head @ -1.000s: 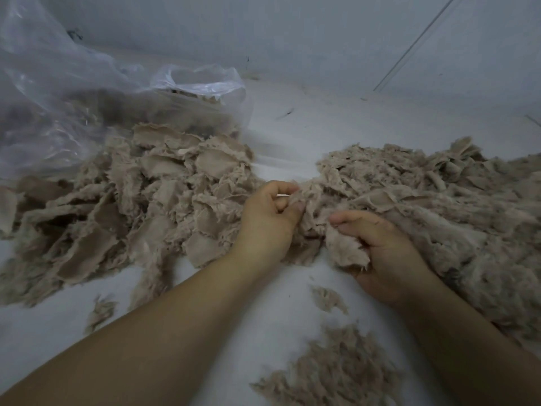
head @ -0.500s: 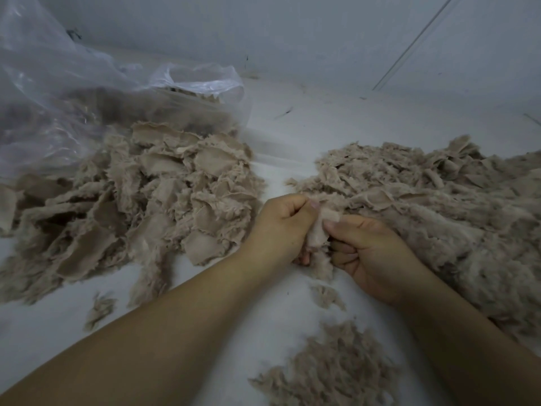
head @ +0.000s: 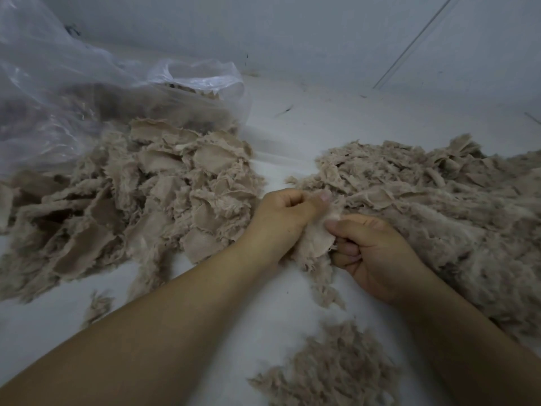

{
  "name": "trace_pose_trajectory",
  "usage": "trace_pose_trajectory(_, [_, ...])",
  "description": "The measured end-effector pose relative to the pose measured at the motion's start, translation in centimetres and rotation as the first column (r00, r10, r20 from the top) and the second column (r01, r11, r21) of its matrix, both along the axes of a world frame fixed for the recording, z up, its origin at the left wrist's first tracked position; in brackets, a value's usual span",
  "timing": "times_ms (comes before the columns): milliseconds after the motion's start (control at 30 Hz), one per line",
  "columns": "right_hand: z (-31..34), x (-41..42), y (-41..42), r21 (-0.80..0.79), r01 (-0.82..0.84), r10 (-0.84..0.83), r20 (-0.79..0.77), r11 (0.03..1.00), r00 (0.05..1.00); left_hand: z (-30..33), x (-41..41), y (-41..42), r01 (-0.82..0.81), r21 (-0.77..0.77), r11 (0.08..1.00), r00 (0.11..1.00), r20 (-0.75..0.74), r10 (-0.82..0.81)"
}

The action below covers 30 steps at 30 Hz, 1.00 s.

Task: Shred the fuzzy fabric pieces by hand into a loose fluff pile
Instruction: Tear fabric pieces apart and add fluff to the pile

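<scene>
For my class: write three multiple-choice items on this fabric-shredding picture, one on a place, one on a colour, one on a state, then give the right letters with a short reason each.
1. Where is the clear plastic bag?
A. far left, behind a fabric heap
B. near right
C. under the forearms

2. What colour is the fabric piece being held?
A. bright blue
B. beige-brown
C. black

3. How is the left hand?
A. flat on the table
B. out of view
C. pinching the fabric piece

Answers: 1 A, the bag lies behind the left heap. 2 B, it matches the beige-brown heaps. 3 C, both it and the right hand pinch the piece.
</scene>
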State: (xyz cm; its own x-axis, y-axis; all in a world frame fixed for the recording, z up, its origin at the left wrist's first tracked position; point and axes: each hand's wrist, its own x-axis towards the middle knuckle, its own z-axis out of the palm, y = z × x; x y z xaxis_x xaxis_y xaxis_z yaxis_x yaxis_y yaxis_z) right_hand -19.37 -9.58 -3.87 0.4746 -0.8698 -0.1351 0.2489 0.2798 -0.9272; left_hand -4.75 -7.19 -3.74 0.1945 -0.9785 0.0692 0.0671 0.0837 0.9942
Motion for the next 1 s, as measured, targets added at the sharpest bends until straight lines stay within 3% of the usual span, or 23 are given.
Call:
trace_pose_trajectory(100, [0.0,0.1,0.1,-0.035,-0.022,0.021,-0.028,0.999,0.999,-0.1,0.0,-0.1,-0.021,-0.001,1.000,1.000,-0.001,0.021])
trace_pose_trajectory(233, [0.1,0.0,0.1,-0.020,-0.038,0.038,-0.001,0.999,0.999,-0.3,-0.2,-0.2,-0.140,0.008,0.990,0.965,-0.221,0.139])
trace_pose_trajectory(400, [0.2,-0.2,0.0,0.007,-0.031,0.030,0.041,1.000,0.999,-0.6,-0.2,-0.2,-0.240,-0.024,0.970,0.935,-0.275,0.224])
trace_pose_trajectory(500, [0.2,-0.3,-0.3,0.082,0.039,-0.048,0.118,0.996,0.992,-0.1,1.2,-0.2,-0.217,-0.049,0.975,0.958,-0.204,0.203])
trace_pose_trajectory(633, [0.1,0.0,-0.5,0.134,0.136,-0.154,0.134,0.982,0.979,0.7,1.7,0.4,0.093,0.034,0.995,0.995,-0.050,-0.091])
trace_pose_trajectory(700, [0.1,0.0,-0.5,0.141,0.140,-0.158,0.133,0.980,0.978,0.7,1.4,0.5,0.119,0.078,0.990,0.989,0.078,-0.125])
trace_pose_trajectory(833, [0.2,0.0,-0.5,0.147,0.149,-0.169,0.140,0.978,0.976,0.3,1.2,0.2,0.115,0.070,0.991,0.974,0.187,-0.127])
trace_pose_trajectory(1000, [0.1,-0.1,-0.6,0.173,0.138,-0.168,0.174,0.975,0.970,0.7,2.0,0.1,0.168,0.094,0.981,0.975,0.133,-0.180])
